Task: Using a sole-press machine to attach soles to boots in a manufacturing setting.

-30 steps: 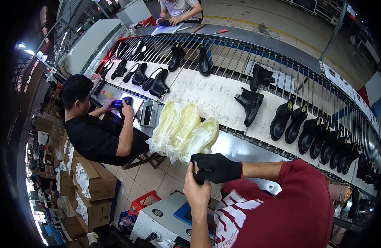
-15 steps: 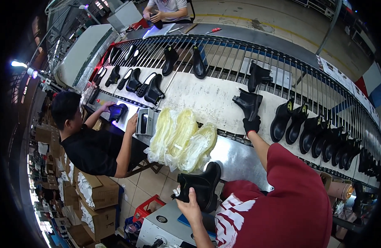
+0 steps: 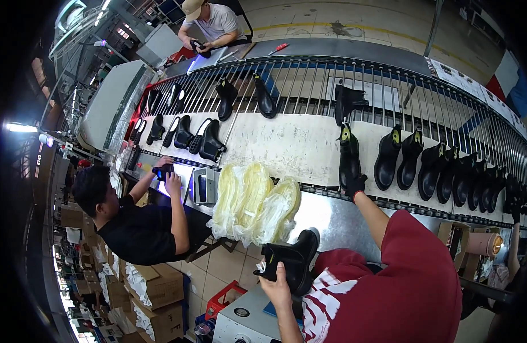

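In my bare left hand [image 3: 277, 288] a black ankle boot [image 3: 297, 254] is held by its upper, above the near side of the metal table. Something white shows by its opening, next to my fingers. My right hand [image 3: 355, 185], in a black glove, grips the toe of another black boot [image 3: 349, 157] on the white conveyor surface. That boot lines up with the row of black boots [image 3: 387, 161] to its right, yellow showing at their tops. Three pale yellow insole-shaped pieces in clear plastic [image 3: 252, 200] lie on the table between me and a co-worker.
The roller conveyor [image 3: 300, 86] crosses the view, carrying more boots and soles at left. One co-worker [image 3: 143, 217] in black sits at left, another [image 3: 217, 28] across the conveyor. A grey machine [image 3: 240, 326], a red stool [image 3: 226, 297] and cardboard boxes [image 3: 160, 286] stand below.
The boot under my right hand has turned from lying sideways to lining up with the row. My left hand still holds its boot. The co-worker at left now has both hands at a shoe.
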Motion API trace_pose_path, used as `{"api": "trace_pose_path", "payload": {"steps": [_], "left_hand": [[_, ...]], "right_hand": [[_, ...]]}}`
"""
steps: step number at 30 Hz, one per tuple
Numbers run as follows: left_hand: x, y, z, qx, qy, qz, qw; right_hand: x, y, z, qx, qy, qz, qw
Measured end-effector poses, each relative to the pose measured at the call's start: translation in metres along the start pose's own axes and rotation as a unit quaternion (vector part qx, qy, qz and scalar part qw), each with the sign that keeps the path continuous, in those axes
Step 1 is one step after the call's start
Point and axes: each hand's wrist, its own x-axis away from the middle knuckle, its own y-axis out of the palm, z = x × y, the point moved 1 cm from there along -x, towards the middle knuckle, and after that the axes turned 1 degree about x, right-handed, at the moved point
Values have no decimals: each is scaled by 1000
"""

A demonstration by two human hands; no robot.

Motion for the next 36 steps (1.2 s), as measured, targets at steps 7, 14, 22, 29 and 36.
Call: {"api": "trace_pose_path", "payload": {"steps": [7,14,22,29,36], "left_hand": [[9,-14,-12,34,-3,70,997],[2,-33,-28,-125,-14,140,982],[28,-83,-27,-106,-74,228,965],[61,-91,-58,-115,-115,354,921],[85,-101,-89,-145,-130,328,924]], "right_hand": [[27,-8,-49,487,-187,23,853],[81,22,-148,165,-563,46,808],[-83,208,-247,245,-568,81,781],[-59,301,-284,215,-528,-158,806],[-49,236,-281,142,-396,-266,867]]}}
